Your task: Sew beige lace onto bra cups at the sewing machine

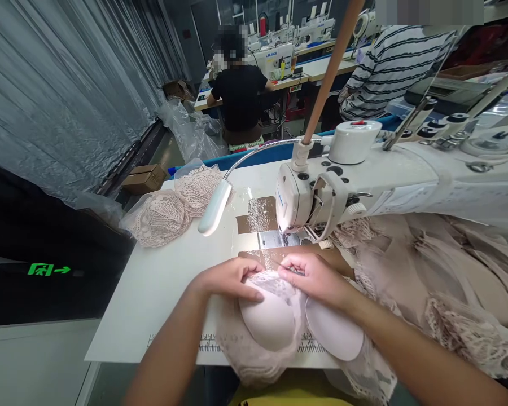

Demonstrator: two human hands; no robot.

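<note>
A pale pink bra with padded cups [273,318] and lace edging lies at the table's front edge, part of it hanging over. My left hand [232,280] is closed on the lace along the top of the left cup, thumb on the cup's face. On the other side of that lace edge, my right hand [311,276] pinches the fabric. A thin, dark metal tool shows between its fingers, too hidden to name. The second cup [334,330] rests under my right wrist. Just beyond both hands stands the sewing machine head [294,197], above its metal needle plate [271,239].
Finished-looking lace cups [161,217] lie at the table's left edge. A lamp [215,207] on a bendable neck hangs over the tabletop [152,293]. Lace and mesh pieces [427,259] pile up at right. Two people [241,96] sit beyond, near other machines.
</note>
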